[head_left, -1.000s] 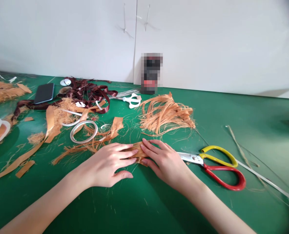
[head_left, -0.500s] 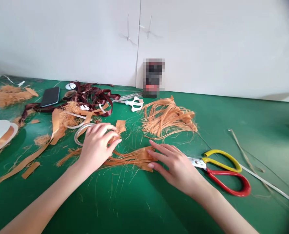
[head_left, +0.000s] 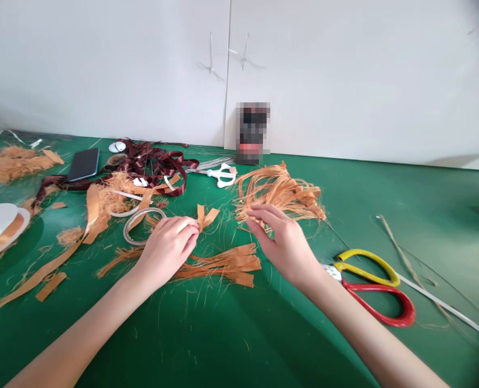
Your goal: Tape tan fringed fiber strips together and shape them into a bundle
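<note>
My left hand [head_left: 169,242] is closed in a pinch on small orange ribbon pieces [head_left: 207,216], whose flat ends fan out past the fingertips. My right hand [head_left: 282,240] hovers to the right, thumb and fingers apart, with nothing visible between them. Just beyond its fingertips lies a heap of frayed orange ribbon strips [head_left: 278,186], partly covered by the hand. Below and between both hands, a row of fringed ribbon strips [head_left: 227,265] rests on the green table, flat ends to the right and loose threads to the left, partly under my left wrist.
Scissors with yellow and red handles [head_left: 373,288] lie beside my right forearm. White scissors [head_left: 222,175], tangled brown ribbon [head_left: 154,161], a phone [head_left: 83,164], a tape roll [head_left: 132,229] and a ribbon spool [head_left: 0,226] are farther left. A white wall [head_left: 344,81] stands behind.
My right hand has lifted off the row of fringed strips and moved up toward the heap. My left hand has closed on ribbon pieces, which now spread apart at their ends.
</note>
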`<state>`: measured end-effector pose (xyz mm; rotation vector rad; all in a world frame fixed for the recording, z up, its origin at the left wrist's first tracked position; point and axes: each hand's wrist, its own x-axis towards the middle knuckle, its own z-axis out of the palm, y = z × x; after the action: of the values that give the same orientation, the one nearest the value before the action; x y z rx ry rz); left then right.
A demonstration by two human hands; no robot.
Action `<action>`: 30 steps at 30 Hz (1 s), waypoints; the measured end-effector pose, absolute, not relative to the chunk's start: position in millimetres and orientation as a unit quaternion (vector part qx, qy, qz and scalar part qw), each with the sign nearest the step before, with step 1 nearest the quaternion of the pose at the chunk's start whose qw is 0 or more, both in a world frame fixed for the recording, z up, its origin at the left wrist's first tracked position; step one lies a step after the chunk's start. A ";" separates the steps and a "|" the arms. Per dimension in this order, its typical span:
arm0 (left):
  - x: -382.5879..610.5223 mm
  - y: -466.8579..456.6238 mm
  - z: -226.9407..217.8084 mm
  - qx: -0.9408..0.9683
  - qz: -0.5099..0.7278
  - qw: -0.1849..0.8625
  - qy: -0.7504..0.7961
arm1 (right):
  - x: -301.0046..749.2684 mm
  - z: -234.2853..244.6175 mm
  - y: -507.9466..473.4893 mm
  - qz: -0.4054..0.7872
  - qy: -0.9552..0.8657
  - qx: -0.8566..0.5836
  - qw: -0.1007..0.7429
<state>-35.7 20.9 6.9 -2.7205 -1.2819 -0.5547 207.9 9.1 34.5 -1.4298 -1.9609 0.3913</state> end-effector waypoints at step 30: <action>-13.6 -4.5 3.1 -0.939 -0.159 -0.092 -0.292 | 222.4 31.3 36.2 0.288 -0.638 -0.621 0.354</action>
<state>-13.6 -4.5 3.1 -3.1358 -0.9752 -0.5310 222.4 36.2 31.3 -1.6049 -1.6493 0.7445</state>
